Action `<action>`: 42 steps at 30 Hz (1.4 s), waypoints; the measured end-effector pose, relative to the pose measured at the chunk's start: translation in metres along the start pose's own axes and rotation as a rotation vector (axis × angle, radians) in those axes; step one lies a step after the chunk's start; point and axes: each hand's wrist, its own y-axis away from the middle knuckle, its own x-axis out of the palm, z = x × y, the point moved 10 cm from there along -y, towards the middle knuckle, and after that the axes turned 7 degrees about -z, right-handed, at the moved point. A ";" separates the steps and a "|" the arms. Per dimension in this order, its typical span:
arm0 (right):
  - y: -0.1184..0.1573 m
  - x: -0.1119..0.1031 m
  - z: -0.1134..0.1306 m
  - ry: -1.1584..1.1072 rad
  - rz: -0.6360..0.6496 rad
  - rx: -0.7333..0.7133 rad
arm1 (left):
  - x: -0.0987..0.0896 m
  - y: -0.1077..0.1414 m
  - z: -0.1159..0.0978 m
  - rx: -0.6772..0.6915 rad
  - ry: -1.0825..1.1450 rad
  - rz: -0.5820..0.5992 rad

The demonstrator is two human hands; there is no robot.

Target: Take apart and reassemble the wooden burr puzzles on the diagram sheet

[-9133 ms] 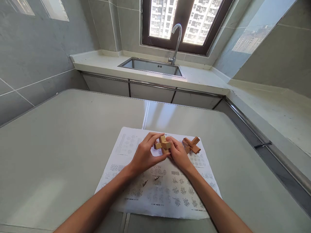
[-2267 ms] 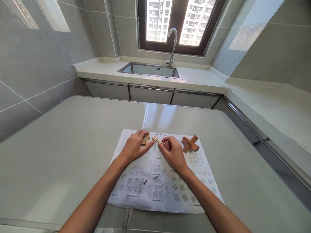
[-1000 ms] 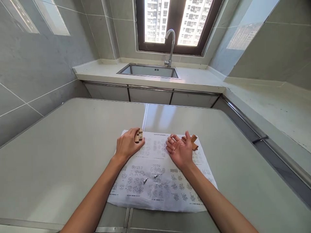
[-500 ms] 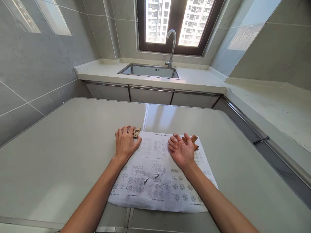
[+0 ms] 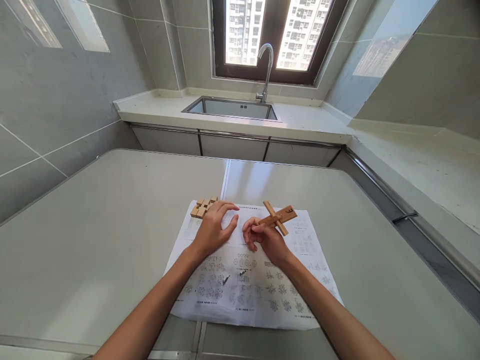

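Above the printed sheet, my right hand point(image 5: 268, 240) is closed on a wooden puzzle point(image 5: 279, 218), made of a wide slat with a dark mark and thinner crossing sticks. My left hand point(image 5: 217, 224) has its fingers apart and holds nothing; its fingertips point toward my right hand across a small gap. Just left of and behind it, notched wooden puzzle pieces point(image 5: 202, 208) lie at the sheet's top left corner, partly covered by that hand. The paper sheet point(image 5: 251, 295) carries rows of small diagrams and has two small tears in its middle.
The pale table point(image 5: 93, 235) has a seam down its middle. Beyond its far edge is a counter point(image 5: 157, 107) with a sink point(image 5: 228, 109) and a tap point(image 5: 267, 70) under a window. Another counter point(image 5: 420, 160) runs along the right, with tiled wall at left.
My left hand has left the notched puzzle pieces and moved right, toward the middle. My right hand has turned over and come left, bringing the crossed wooden puzzle into fuller view.
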 end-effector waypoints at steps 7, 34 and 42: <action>0.013 0.020 -0.013 0.207 0.150 -0.009 | 0.022 0.007 -0.006 -0.239 0.514 0.202; 0.010 0.025 -0.007 0.098 0.211 -0.008 | 0.041 0.018 0.012 -0.506 0.897 0.193; 0.010 0.020 -0.009 0.137 0.103 0.033 | 0.033 0.015 0.013 -0.496 0.865 0.134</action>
